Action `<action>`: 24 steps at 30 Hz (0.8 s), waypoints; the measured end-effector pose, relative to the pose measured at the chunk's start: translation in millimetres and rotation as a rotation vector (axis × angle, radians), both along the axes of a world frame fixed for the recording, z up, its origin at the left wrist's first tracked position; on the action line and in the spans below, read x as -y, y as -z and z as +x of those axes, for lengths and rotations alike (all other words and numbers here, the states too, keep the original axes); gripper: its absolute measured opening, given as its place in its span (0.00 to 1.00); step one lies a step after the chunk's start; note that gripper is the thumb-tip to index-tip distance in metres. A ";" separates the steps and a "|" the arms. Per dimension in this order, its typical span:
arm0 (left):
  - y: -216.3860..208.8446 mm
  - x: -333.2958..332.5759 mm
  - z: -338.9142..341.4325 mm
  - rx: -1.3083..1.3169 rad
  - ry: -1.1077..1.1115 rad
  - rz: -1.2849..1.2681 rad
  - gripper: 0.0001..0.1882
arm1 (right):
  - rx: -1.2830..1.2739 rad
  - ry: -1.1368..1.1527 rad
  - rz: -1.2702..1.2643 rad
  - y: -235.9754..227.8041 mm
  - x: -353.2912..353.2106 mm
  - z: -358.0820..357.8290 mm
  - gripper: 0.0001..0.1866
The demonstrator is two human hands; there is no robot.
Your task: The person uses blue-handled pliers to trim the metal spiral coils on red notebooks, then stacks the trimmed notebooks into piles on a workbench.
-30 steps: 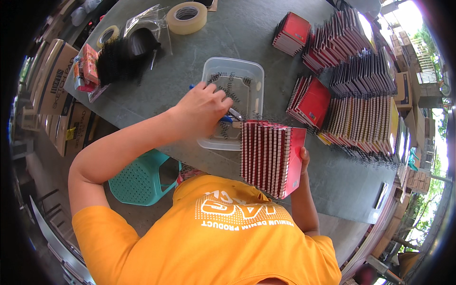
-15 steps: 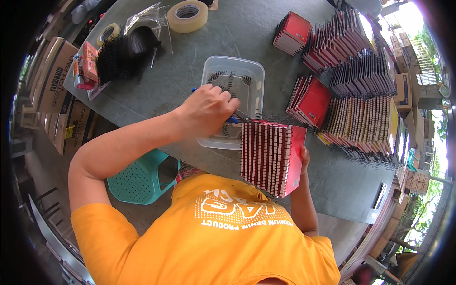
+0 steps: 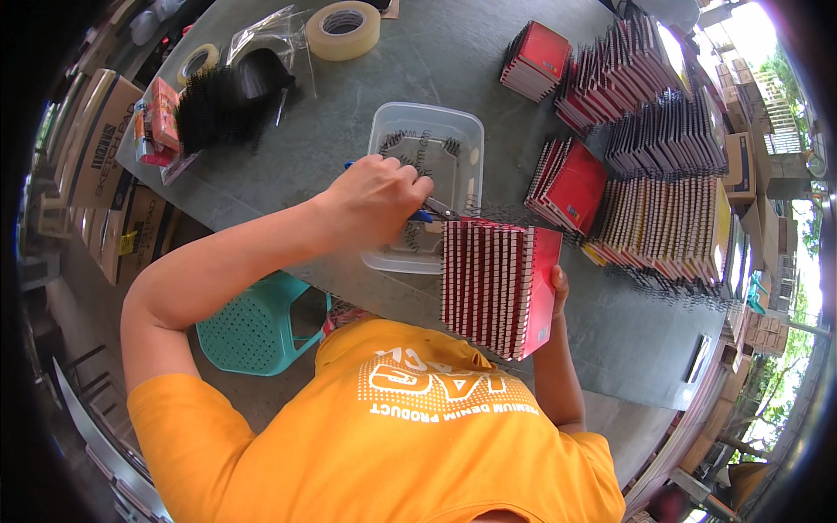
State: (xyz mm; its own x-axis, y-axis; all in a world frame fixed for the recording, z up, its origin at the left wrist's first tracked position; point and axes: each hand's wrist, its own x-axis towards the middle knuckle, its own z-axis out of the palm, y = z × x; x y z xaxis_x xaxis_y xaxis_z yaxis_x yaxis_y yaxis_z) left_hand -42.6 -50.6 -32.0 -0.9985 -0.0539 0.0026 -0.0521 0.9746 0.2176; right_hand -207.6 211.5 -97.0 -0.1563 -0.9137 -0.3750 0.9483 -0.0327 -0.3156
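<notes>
1. The clear plastic tub [image 3: 478,166] is sitting on the grey-green table [image 3: 453,52], and short pieces of black coil [image 3: 422,157] are lying inside it.
2. The left hand [image 3: 375,196] is hovering over the tub's left and near part, its fingers curling closed around a tool with blue handles [image 3: 422,215].
3. The tool's metal tip is pointing toward the tub's near right corner, reaching the top left corner of the held notebooks; whether it is biting on a wire, I cannot tell.
4. The red spiral notebooks [image 3: 485,288] are standing together in a block at the tub's near right corner, covering part of its rim and showing their bound edges.
5. The right hand [image 3: 560,292] is gripping that block from its right side, to the near right of the tub; its thumb is pressing on the red cover, while the other fingers are hiding behind the block.
6. Right of the tub, a small red stack [image 3: 574,187] is lying near, with black-edged notebooks [image 3: 667,135] and yellow-covered notebooks [image 3: 663,222] standing in rows farther out.
7. Beyond the tub to the left, a wide tape roll [image 3: 344,50] is lying flat.
8. Well left of the tub, a bundle of black coils [image 3: 209,113] is resting.
</notes>
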 end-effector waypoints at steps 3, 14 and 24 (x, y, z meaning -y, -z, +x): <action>-0.7 4.0 2.4 -0.110 0.029 0.008 0.15 | -0.019 -0.002 0.009 -2.2 2.6 -0.1 0.35; -8.6 -8.1 -6.4 0.087 0.023 0.022 0.16 | -0.034 -0.050 -0.013 -10.3 9.3 1.5 0.36; -10.9 -3.4 -4.4 -0.174 0.052 -0.053 0.22 | -0.063 -0.050 -0.025 -7.0 7.9 -0.8 0.36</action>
